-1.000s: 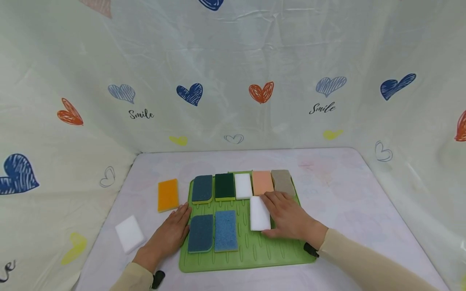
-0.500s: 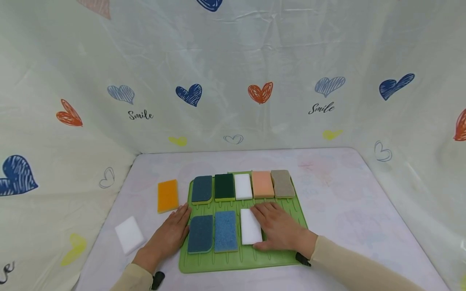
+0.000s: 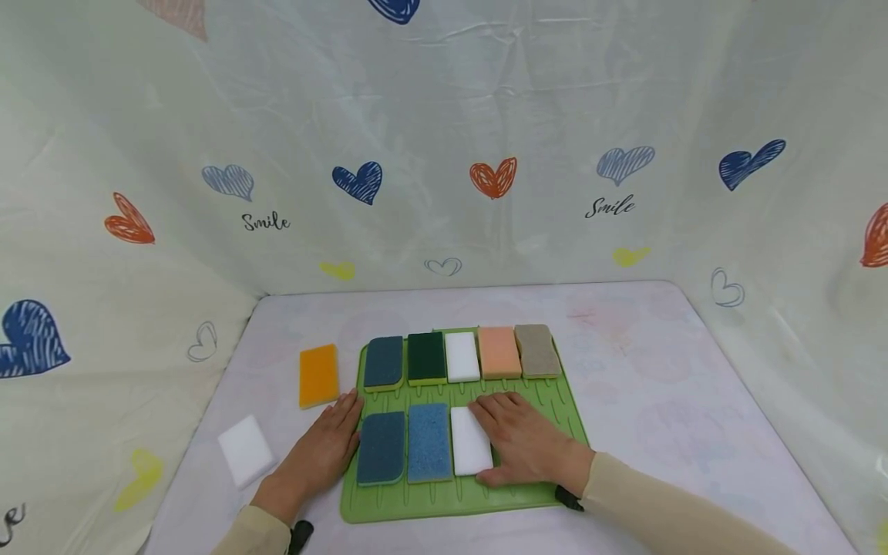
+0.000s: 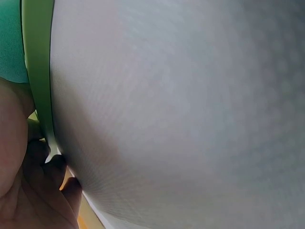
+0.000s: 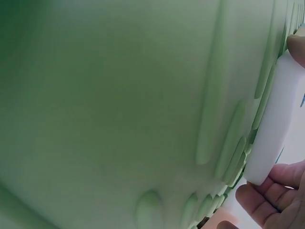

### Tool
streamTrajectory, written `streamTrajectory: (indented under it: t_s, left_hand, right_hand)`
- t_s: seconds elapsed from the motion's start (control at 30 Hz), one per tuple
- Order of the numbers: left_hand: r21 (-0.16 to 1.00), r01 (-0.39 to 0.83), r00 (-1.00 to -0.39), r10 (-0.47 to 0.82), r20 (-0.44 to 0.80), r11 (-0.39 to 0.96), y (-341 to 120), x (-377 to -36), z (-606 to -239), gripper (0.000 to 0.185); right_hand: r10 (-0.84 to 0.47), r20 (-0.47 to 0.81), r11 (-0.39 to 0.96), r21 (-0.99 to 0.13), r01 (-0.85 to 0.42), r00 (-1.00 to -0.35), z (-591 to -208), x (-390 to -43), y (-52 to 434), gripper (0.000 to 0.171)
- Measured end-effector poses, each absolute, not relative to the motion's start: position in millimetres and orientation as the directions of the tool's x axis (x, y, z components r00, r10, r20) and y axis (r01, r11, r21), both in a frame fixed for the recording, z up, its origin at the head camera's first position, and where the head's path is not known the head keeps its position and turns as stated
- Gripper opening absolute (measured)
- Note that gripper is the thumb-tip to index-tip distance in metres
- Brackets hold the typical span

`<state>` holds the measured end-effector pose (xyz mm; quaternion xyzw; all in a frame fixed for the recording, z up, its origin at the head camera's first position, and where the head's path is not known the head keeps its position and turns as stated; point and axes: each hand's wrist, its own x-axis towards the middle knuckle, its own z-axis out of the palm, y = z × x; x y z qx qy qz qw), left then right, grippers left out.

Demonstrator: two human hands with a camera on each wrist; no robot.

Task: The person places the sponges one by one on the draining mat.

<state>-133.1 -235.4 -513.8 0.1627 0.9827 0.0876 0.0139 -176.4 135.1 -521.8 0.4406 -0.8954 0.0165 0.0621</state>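
Note:
A white melamine sponge [image 3: 470, 445] lies on the green ridged mat [image 3: 409, 507], just right of a light blue sponge [image 3: 428, 443]. My right hand [image 3: 525, 445] holds it by its two short ends, thumb on the near one and fingertips on the far one. The right wrist view shows the same white sponge [image 5: 272, 125] between thumb and fingers, low against the ridges. At the mat's left edge rests my left hand [image 3: 319, 449], fingers extended along the rim beside a dark blue sponge [image 3: 381, 448].
Along the mat's back run a dark blue sponge [image 3: 384, 361], a dark green one [image 3: 426, 357], a white one [image 3: 462, 357], a peach one [image 3: 499, 352] and a grey-beige one [image 3: 537, 351]. Left of the mat lie an orange sponge [image 3: 318, 375] and a white one [image 3: 246, 451].
My right hand has slid the white sponge left and toward me, from below the peach sponge to beside the light blue one. My left hand has stayed at the mat's edge.

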Motion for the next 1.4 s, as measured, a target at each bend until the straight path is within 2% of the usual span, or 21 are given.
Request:
streamTrajectory:
  t_s: [0.5,0.77,0.9,1.13,1.27,1.4]
  left_hand:
    - [0.172,0.325,-0.945,0.326,0.02,0.93,-234,-133,-514,0.057]
    - [0.169,0.336,-0.942,0.335,0.034,0.927,-234,-133,-514,0.057]
    - [0.169,0.336,-0.941,0.335,0.038,0.926,-234,-133,-514,0.057]
    - [0.193,0.315,-0.948,0.319,0.013,0.929,-233,-131,-512,0.056]
    - [0.192,0.307,-0.95,0.312,0.004,0.932,-233,-130,-513,0.056]
    - [0.183,0.3,-0.952,0.305,0.002,0.936,-233,-130,-514,0.055]
  right_hand:
    - [-0.774,0.057,0.631,-0.003,-0.775,-0.63,-521,-177,135,0.106]
    - [-0.751,0.011,0.658,-0.075,-0.75,-0.66,-520,-173,142,0.115]
    - [-0.734,0.065,0.667,-0.118,-0.736,-0.676,-517,-171,152,0.111]
    - [-0.628,0.268,0.734,-0.107,-0.67,-0.731,-525,-169,185,0.08]
    - [-0.548,0.332,0.789,-0.099,-0.606,-0.768,-532,-168,209,0.076]
    - [-0.505,0.342,0.826,-0.073,-0.558,-0.792,-537,-168,230,0.074]
